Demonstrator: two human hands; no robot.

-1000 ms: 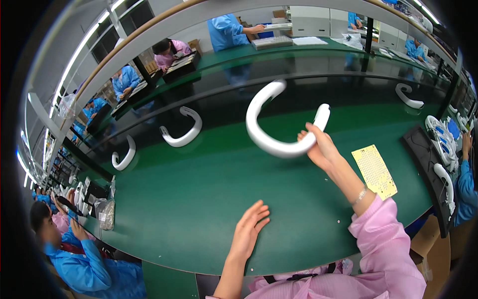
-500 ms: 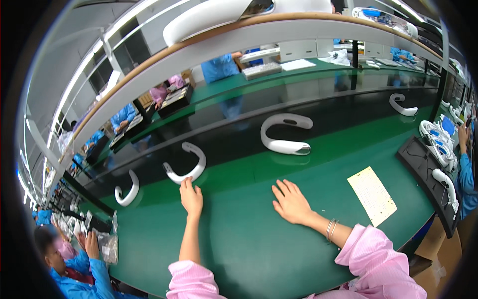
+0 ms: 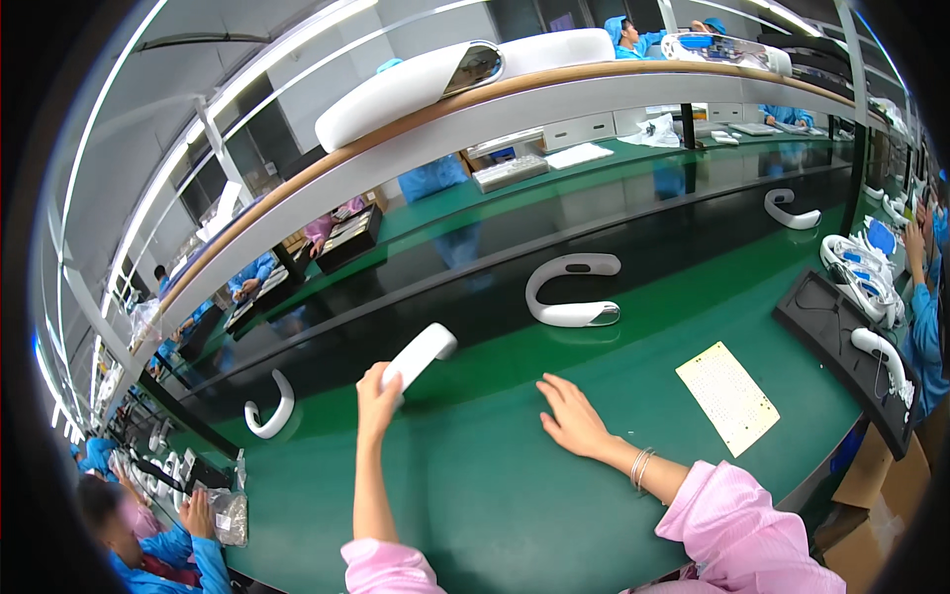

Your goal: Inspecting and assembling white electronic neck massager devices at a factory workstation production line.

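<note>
Nearest, the right hand (image 3: 572, 421) is laid flat, palm down, on the green tabletop (image 3: 475, 495), fingers spread wide and nothing held. Just left of it, a white curved piece (image 3: 420, 357) is clasped by the left hand (image 3: 376, 396) and lifted off the surface, its free end tilted up to the right. A yellow perforated card (image 3: 727, 396) is seen lying to the right, near the black tray (image 3: 841, 342). Farther out, a second white U-shaped piece (image 3: 572, 289) is rested at the belt's dark edge, well apart from both hands, and another (image 3: 270, 408) is spotted far left.
</note>
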